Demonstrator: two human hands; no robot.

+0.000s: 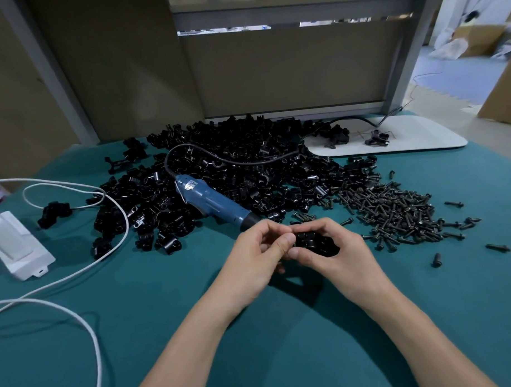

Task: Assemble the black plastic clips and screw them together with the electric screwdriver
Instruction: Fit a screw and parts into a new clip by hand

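"So, where is the clip (pixel 315 243) from where you sit?"

"I see it cupped in my right hand (pixel 346 256), with the fingers curled over its top and the thumb at its near edge. My left hand (pixel 256 260) meets it from the side. That thumb tip presses on the clip's left end and the other fingers curl above it. Both hands are held over the teal cloth (pixel 166 326), near the middle of the table."

"What does it look like?"

"Glossy black plastic with rounded humps. The fingers hide most of it, so I cannot tell whether it is one piece or two."

"And around it?"

"The blue screwdriver (pixel 214 203) lies just behind my left hand, tip toward the knuckles. Its black cord (pixel 218 160) loops back over the big heap of clips (pixel 246 141). Dark screws (pixel 394 211) are spread to the right. A white cable (pixel 77 269) and a white box (pixel 15 245) sit at the left, and a white board (pixel 414 138) lies at the far right."
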